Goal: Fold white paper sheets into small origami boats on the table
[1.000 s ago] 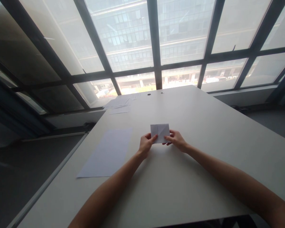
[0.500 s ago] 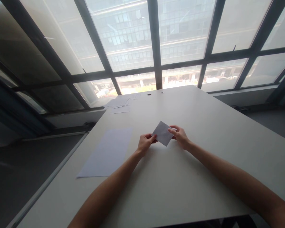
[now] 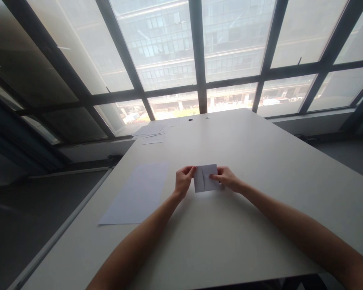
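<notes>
A small folded square of white paper [image 3: 206, 183] is held up just above the table, with a fold edge running down its face left of the middle. My left hand [image 3: 184, 180] pinches its upper left corner between thumb and fingers. My right hand [image 3: 227, 178] grips the right side, thumb flat on the front face and the other fingers behind, mostly hidden by the paper. Left of my hands, a larger white sheet [image 3: 133, 197] lies flat on the white table [image 3: 224, 237].
Several loose sheets of paper [image 3: 149, 129] lie at the table's far left corner. Two small dark round spots, one a hole [image 3: 190, 120], mark the far end. Tall framed windows [image 3: 230, 40] stand behind the table.
The folded paper has turned from a diamond position to sit nearly square to me, and a fold edge now shows on its face. My left hand has shifted to its upper left corner.
</notes>
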A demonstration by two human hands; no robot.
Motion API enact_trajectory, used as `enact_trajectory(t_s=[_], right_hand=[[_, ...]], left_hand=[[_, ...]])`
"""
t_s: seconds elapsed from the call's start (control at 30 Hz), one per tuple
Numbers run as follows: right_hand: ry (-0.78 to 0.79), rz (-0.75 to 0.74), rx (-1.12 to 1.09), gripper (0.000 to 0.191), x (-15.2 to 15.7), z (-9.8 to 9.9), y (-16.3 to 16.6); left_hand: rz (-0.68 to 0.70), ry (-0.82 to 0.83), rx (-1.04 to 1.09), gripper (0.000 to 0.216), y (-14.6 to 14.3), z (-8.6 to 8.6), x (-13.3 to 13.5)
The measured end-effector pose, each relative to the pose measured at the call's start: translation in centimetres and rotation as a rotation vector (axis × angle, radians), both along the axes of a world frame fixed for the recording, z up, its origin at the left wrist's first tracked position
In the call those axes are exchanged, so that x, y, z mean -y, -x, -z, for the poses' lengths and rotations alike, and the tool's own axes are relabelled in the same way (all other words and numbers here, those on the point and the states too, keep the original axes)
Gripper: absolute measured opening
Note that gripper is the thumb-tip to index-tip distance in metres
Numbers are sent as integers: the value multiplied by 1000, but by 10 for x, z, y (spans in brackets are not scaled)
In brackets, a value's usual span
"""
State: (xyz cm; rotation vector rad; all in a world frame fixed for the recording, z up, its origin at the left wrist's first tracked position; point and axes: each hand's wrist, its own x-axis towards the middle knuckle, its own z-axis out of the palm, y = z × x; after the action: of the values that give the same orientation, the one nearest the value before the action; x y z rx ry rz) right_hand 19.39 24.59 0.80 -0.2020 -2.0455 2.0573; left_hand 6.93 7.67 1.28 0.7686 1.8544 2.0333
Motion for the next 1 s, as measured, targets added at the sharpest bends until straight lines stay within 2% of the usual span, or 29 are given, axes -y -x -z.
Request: enact_trajectory(t_s=[0.13, 0.33, 0.6, 0.8, 1.0], right_hand=[[55, 61, -46, 36, 0, 4, 3], [73, 56, -12, 37, 2, 3, 3], [150, 182, -92, 40, 2, 3, 6], [162, 176, -128, 39, 2, 6, 7], [152, 242, -150, 38, 1, 6, 7]], left_hand=[[145, 17, 61, 42, -6, 0, -1], [91, 58, 90, 43, -6, 3, 1], [277, 38, 209, 50, -7, 4, 0], [209, 56, 148, 46, -4, 7, 1], [295, 75, 164, 51, -6, 3, 2]])
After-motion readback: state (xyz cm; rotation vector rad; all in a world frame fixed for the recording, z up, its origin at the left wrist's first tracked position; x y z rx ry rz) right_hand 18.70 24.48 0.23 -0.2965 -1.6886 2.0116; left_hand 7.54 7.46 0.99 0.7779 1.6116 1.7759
